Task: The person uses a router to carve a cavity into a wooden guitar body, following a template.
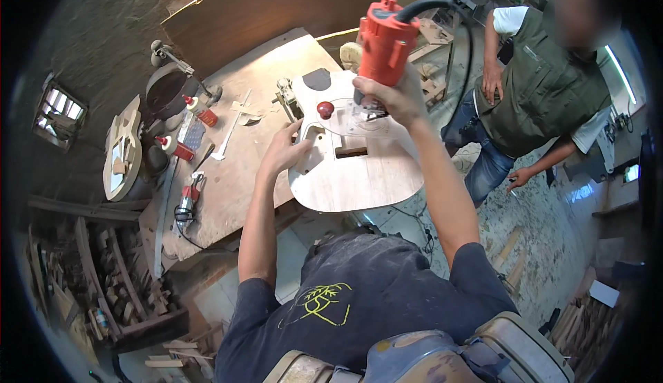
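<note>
A pale wooden guitar body (352,183) lies at the table's edge, with a rectangular cavity cut into its top. My right hand (397,96) is wrapped round the lower part of a red router (388,41). The router stands upright on a clear base plate with a dark red knob (325,110), over the upper part of the body; its bit is hard to make out. My left hand (283,148) rests on the body's left edge near the cutaway, fingers apart. A metal clamp (284,96) sits at the body's far left edge.
The wooden table (242,176) also bears two red-and-white bottles (200,110), a small red-and-grey power tool (186,200) and a lamp (169,82). The router's black cable (472,58) loops to the right. A person (545,93) stands close on the right. Wood scraps (131,300) fill a rack lower left.
</note>
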Demonstrator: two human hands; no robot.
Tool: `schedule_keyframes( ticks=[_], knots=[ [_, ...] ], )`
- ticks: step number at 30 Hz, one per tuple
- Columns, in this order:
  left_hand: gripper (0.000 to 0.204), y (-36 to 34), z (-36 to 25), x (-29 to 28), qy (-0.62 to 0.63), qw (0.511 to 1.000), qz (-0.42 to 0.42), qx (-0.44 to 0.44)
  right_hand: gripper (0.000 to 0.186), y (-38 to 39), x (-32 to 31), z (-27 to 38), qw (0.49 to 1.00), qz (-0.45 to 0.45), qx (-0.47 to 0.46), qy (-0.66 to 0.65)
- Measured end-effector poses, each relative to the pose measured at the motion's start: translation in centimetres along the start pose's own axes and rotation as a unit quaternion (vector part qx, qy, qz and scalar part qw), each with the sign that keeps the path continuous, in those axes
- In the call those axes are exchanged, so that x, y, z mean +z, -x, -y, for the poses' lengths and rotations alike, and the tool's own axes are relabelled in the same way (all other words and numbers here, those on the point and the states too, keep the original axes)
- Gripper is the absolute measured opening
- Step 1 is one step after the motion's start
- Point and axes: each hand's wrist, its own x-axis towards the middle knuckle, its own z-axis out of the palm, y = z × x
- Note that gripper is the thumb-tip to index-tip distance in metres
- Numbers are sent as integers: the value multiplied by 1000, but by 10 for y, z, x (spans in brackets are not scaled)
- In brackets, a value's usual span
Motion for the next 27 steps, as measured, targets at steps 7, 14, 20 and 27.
schedule_keyframes(
  ticks=[7, 14, 20, 27],
  knots=[
    [69, -15, -1, 2, 121, 980, -75, 137, 58, -17, 18, -45, 997, 28, 23, -64],
    [59, -45, 1, 16, 52, 985, -41, 161, 52, -19, 19, -52, 999, 30, 35, -28],
    [52, -52, -1, 23, 34, 985, -49, 159, 50, -18, 16, -59, 998, 15, 49, -35],
    [50, -57, 1, 24, 17, 988, -50, 147, 50, -22, 18, -65, 1000, -6, 6, -18]
  ],
)
